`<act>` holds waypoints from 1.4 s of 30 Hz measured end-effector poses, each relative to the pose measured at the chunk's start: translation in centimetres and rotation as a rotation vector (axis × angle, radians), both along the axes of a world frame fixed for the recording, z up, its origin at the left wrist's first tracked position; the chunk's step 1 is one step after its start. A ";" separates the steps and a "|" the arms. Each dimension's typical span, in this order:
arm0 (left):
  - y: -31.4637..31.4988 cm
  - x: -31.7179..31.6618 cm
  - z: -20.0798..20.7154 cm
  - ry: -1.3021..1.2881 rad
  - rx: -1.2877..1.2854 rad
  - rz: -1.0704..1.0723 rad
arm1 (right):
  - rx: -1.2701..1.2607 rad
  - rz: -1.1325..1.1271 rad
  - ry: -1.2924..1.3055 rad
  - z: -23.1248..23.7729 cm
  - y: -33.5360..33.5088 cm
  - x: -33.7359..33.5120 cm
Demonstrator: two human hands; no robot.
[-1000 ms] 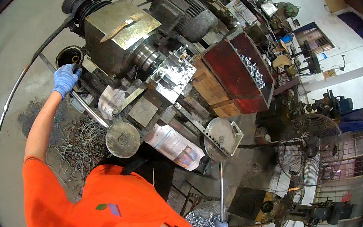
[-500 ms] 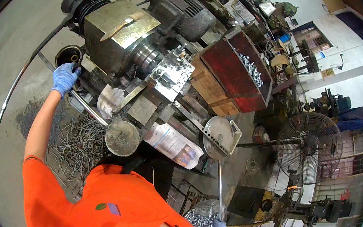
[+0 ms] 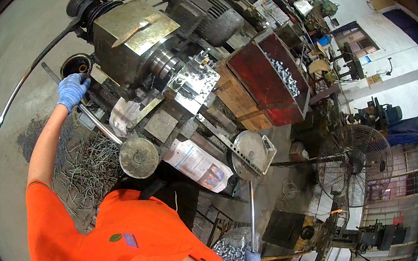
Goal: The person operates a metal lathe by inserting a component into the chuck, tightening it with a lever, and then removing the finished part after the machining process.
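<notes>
My left hand (image 3: 72,92), in a blue knit glove, is closed beside a dark round handwheel (image 3: 76,64) on the lathe-like machine. Its fingers curl in at the wheel's lower edge, and what they grip is hidden. A metal lever bar (image 3: 99,124) runs past that hand to a round disc hub (image 3: 139,158). At the lower right, my right hand (image 3: 252,260), gloved the same way, is wrapped round the lower end of a long steel lever (image 3: 253,209). This lever slants up to a second round disc (image 3: 246,153). A shiny metal block (image 3: 192,84) sits beside the spindle (image 3: 163,64).
A red bin (image 3: 259,79) of small metal parts stands on a wooden crate (image 3: 242,97) behind the machine. Below my right hand's lever is a basket of metal parts (image 3: 229,251). Thin metal scrap (image 3: 91,165) litters the floor at left. A large fan (image 3: 356,165) stands at right.
The whole view has shifted slightly, with the machine a little further left in the picture. Both hands keep their places, the left by the handwheel and the right on the lever.
</notes>
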State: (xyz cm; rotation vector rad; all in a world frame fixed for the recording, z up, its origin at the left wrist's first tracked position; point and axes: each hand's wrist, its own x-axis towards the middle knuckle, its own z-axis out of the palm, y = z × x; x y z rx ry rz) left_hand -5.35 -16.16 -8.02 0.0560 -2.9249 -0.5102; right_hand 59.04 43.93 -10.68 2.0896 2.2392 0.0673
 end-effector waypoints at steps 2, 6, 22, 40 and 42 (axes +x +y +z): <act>-0.1 -0.1 -0.1 -0.013 -0.008 -0.004 | 0.001 0.002 0.004 -0.1 -0.1 0.0; -0.1 -0.1 0.1 -0.031 0.009 0.002 | 0.013 -0.026 -0.023 -0.1 -0.3 -0.1; 0.2 0.1 0.6 -0.022 0.019 0.021 | 0.012 -0.037 -0.022 -0.2 -1.1 0.0; 0.0 -0.2 -0.1 0.034 0.030 0.029 | -0.035 -0.094 -0.077 -0.9 -1.3 0.2; 0.0 -0.3 -0.2 0.034 0.021 0.030 | -0.049 -0.092 -0.093 -1.1 -1.1 0.5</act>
